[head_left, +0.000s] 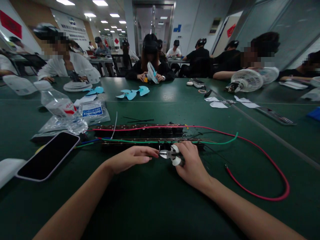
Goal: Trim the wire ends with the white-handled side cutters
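My right hand (191, 161) is wrapped round the white handles of a pair of cutting pliers (168, 154), whose metal jaws point left. My left hand (135, 157) has its fingers stretched toward the jaw tips; the fingertips are beside them, and whether they touch is unclear. Just beyond both hands lie two long black strips (140, 131) with copper-coloured wires along them. A red cable (215, 129) runs over the far strip and loops round to the right. Along the near strip stretches a green wire (225, 143). A pale cable tie (115, 126) stands up at the strips' left part.
A phone (48, 156), a plastic bottle (58, 106) and plastic bags (93, 110) lie at the left. Blue fan blades (132, 93) are farther back. Across the green table (160, 206) people handle fan parts; a tool case (275, 116) is at the right.
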Motion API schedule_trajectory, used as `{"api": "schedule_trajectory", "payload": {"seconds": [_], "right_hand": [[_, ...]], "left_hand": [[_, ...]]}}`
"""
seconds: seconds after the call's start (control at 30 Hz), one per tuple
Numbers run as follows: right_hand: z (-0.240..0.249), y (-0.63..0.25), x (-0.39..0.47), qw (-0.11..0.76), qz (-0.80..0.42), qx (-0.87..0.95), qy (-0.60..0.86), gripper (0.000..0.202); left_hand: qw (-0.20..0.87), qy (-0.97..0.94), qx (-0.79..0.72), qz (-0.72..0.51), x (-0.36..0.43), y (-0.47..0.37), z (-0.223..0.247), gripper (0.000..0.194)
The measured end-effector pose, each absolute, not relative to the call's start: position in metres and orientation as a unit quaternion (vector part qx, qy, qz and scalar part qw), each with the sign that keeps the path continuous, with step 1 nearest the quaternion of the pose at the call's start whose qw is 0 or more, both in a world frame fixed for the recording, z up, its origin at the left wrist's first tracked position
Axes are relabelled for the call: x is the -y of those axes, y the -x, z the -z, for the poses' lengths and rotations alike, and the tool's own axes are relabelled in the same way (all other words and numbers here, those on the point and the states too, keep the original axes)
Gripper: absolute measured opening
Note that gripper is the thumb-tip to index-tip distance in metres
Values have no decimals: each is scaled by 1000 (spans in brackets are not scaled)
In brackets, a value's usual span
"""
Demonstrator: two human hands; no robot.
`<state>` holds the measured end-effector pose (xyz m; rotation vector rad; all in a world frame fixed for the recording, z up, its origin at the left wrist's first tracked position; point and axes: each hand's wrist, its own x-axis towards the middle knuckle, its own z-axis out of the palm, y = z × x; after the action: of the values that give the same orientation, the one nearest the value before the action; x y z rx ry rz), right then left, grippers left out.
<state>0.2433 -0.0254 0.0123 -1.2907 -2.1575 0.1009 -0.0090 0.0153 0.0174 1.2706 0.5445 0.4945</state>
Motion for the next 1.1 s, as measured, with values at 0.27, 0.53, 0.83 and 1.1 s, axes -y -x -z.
{"api": "schedule_trajectory", "payload": {"seconds": [0.27, 0.53, 0.83, 1.1], "right_hand": [[-15, -243, 26, 313, -53, 815, 484, 43], [-13, -244, 26, 316, -53, 814, 484, 42], [-13, -243, 26, 311, -42, 819, 481, 43], [-14, -242, 27, 319, -53, 817, 477, 40]], "left_hand": [[808, -556, -192, -25, -12, 21, -25, 26], [702, -630, -259, -208, -15, 6, -19, 27], [831, -519, -199, 34, 2, -5, -16, 27], [679, -613, -338, -222, -11, -6, -16, 18]]}}
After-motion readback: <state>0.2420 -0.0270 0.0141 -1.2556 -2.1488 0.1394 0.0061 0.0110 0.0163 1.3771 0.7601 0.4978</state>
